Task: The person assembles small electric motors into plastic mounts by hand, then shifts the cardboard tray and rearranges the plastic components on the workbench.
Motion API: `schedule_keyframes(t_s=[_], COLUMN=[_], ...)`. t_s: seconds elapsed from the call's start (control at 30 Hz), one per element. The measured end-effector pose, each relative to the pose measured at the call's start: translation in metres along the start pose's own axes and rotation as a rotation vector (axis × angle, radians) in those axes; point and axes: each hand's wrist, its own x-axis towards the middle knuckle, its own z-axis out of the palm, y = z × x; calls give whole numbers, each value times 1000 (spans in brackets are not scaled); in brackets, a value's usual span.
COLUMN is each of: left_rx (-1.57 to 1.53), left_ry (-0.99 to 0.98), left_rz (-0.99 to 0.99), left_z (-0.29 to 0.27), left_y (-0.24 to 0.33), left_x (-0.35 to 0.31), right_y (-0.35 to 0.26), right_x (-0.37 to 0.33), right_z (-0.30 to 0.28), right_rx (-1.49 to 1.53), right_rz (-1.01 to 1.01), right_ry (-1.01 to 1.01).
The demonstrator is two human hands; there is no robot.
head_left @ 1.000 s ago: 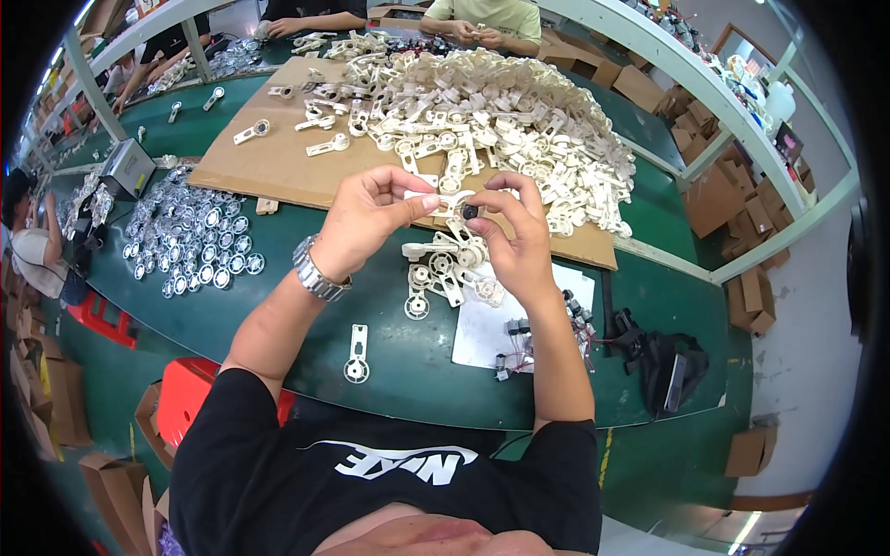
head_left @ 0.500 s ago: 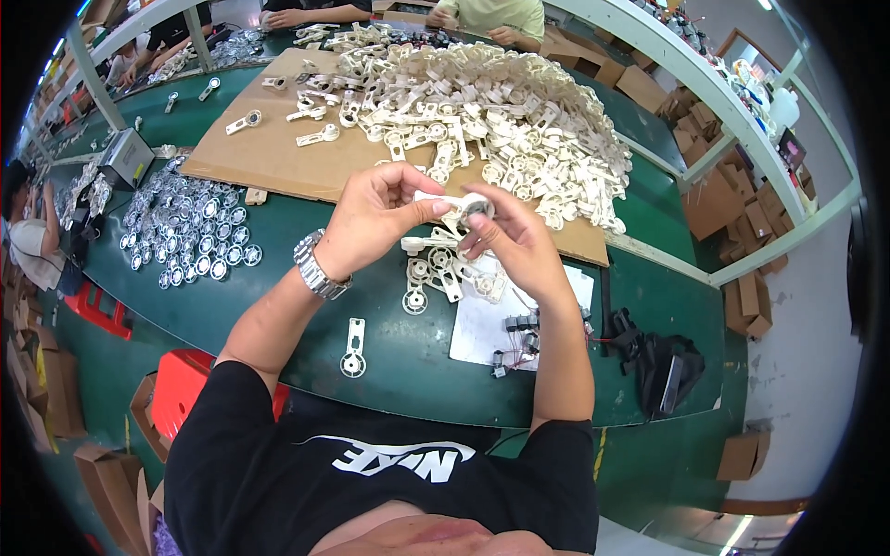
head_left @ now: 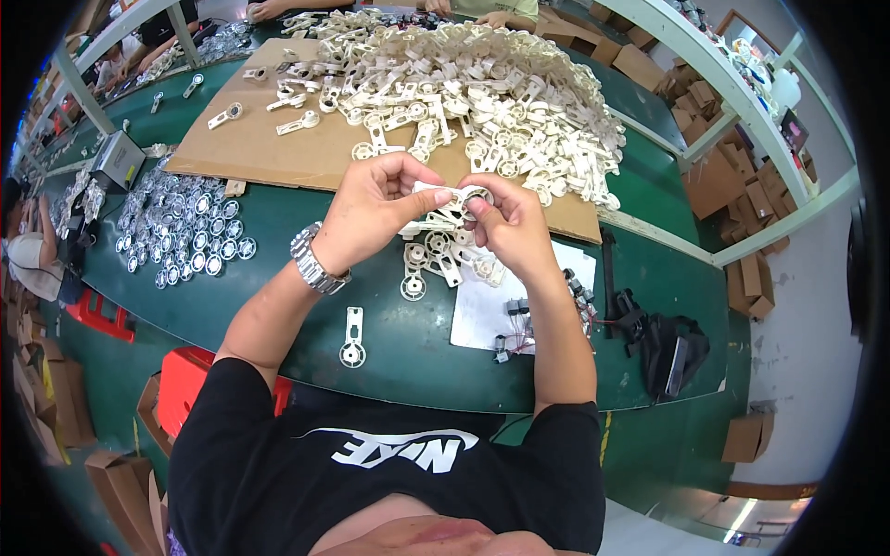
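We hold a white plastic part (head_left: 459,197) between both hands' fingertips: our left hand (head_left: 375,199) pinches its narrow end and our right hand (head_left: 515,227) grips its round end, probably to steady it. Loose parts (head_left: 414,283) lie just nearer us than the fingers, the big pile (head_left: 519,102) beyond them, seemingly for easy reach; shiny discs (head_left: 199,241) lie leftward.

Includes 2 red stools (head_left: 182,385) at the left, 1 grey box (head_left: 116,161) and 1 black bag (head_left: 669,357) at opposite ends of the green table (head_left: 445,361), 1 white jug (head_left: 786,90) at upper right, and cardboard boxes (head_left: 749,287) below it.
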Motion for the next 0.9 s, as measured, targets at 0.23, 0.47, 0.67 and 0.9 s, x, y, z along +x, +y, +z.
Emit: schedule_keyframes(t_s=[0.23, 0.47, 0.67, 0.9], left_rx=[-25, -26, -63, 48], left_ry=[64, 47, 42, 52], left_rz=[-14, -28, -34, 40], left_z=[1, 9, 4, 3], left_y=[-2, 3, 5, -4], left_x=[7, 7, 6, 3], right_y=[-6, -2, -16, -6], right_x=[-2, -10, -14, -2], right_z=[-14, -20, -13, -14], right_rx=[241, -189, -376, 37], right_rz=[103, -146, -135, 8], right_ry=[-123, -62, -10, -120])
